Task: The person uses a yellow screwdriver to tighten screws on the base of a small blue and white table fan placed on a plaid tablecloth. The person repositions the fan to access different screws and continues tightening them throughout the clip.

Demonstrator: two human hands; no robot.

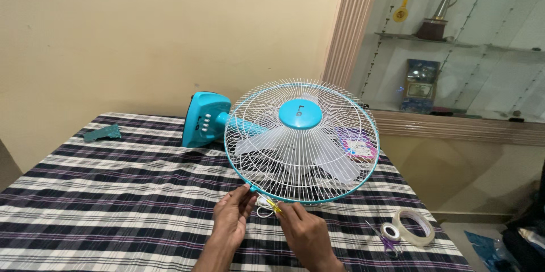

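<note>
Teal-rimmed fan (301,141) on checked cloth (113,192), both hands (269,224) seemingly pinching its cord (265,207); tape rolls (414,226) nearby.

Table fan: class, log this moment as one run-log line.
left hand: on fan guard rim | right hand: pinching yellow clip | tape rolls nearby

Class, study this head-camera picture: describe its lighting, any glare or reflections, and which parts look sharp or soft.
Head view: soft, even indoor light with only faint shadows under the fan on the checked tablecloth; pale reflections wash over the glass cabinet at upper right; the fan grille and both hands, left hand and right hand, look sharp; the cabinet's contents look softer.
</note>
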